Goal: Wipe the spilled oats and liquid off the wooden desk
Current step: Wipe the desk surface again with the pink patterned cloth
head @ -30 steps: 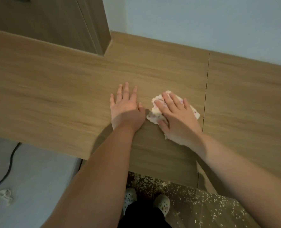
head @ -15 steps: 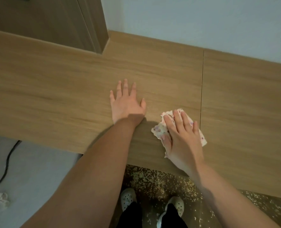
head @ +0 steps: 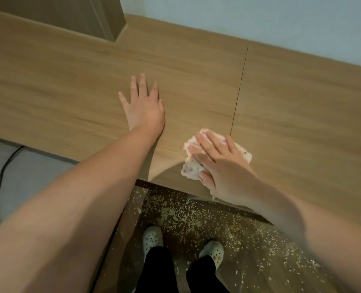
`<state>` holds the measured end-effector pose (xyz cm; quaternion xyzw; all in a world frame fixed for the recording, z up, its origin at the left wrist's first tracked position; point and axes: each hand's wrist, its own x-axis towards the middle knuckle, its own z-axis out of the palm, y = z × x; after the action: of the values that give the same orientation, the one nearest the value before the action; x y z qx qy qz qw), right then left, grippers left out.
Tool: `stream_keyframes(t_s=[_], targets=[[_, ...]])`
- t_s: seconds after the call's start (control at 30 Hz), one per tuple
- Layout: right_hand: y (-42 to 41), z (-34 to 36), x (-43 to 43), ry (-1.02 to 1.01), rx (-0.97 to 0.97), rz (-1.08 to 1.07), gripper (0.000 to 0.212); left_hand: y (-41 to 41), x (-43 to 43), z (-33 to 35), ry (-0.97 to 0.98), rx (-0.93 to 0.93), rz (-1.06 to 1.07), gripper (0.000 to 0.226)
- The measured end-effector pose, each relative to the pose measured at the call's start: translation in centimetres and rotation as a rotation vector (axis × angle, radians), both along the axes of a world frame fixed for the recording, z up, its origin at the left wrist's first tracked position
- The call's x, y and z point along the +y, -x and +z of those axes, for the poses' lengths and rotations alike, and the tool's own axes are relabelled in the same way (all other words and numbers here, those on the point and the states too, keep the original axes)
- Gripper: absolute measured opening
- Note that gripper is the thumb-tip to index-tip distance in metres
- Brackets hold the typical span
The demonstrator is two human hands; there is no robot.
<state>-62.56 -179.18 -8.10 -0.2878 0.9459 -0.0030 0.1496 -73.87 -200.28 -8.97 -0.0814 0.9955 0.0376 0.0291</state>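
Head view: cloth [head: 190,171] at desk [head: 302,123] edge

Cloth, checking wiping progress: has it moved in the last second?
Yes. The cloth, under the right hand, slid toward the near edge of the desk, along the seam.

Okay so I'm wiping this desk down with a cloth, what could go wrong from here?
1. Your right hand presses the cloth right at the near edge of the desk. Pulling it further toward you would likely sweep any residue onto the floor.
2. Oats already litter the floor around your shoes, so stepping could be slippery or spread them.
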Motion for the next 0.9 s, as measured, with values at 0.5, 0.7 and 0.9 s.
stream_keyframes(t_s=[0.5,0.7,0.9], targets=[[-6.6,-0.9,7.6,0.044,0.014,0.057,0.062,-1.6,10.7,-0.8,-0.087,-0.036,-0.152,0.057],[-1.5,-0.1,7.6,0.038,-0.007,-0.062,0.058,-1.8,10.8,-0.7,-0.066,-0.051,-0.157,0.057],[5.3,-0.7,6.6,0.005,0.079,-0.471,0.063,-1.7,10.9,-1.0,-0.073,-0.030,-0.150,0.057]])
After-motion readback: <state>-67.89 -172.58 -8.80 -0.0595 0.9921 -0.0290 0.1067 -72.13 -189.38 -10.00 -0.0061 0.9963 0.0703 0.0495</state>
